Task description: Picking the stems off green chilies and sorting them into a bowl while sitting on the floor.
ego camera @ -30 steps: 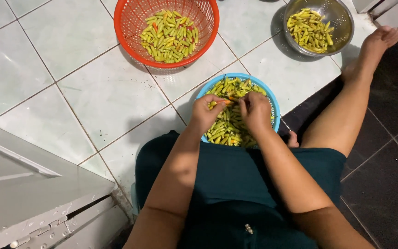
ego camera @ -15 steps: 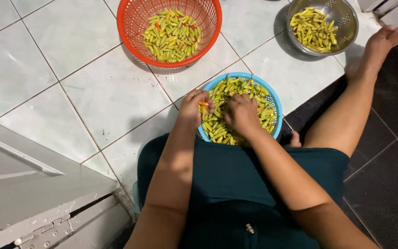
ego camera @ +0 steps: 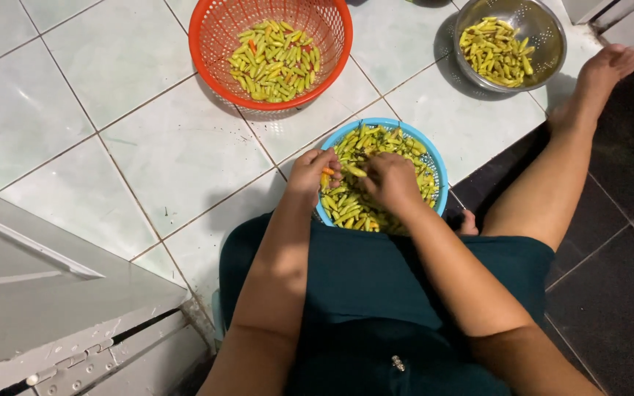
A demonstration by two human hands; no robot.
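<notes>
A blue basket (ego camera: 434, 158) full of small yellow-green chilli peppers sits on the floor right in front of my lap. My left hand (ego camera: 310, 170) hovers at its left rim, fingers closed on an orange-tipped chilli (ego camera: 329, 173). My right hand (ego camera: 390, 180) rests over the peppers in the middle of the basket, pinching a yellow-green chilli (ego camera: 355, 171). The two hands nearly touch. My arms hide the near rim of the basket.
A red plastic basket (ego camera: 207, 55) holding chillies stands farther off on the white tiles. A metal colander (ego camera: 548, 51) with chillies is at the upper right, near my outstretched foot (ego camera: 603, 70). A grey door frame (ego camera: 45, 293) fills the lower left. Dark tiles lie to the right.
My hands shifted left within the blue basket. The left hand now sits at the left rim with an orange-tipped chilli, and the right hand has come up beside it.
</notes>
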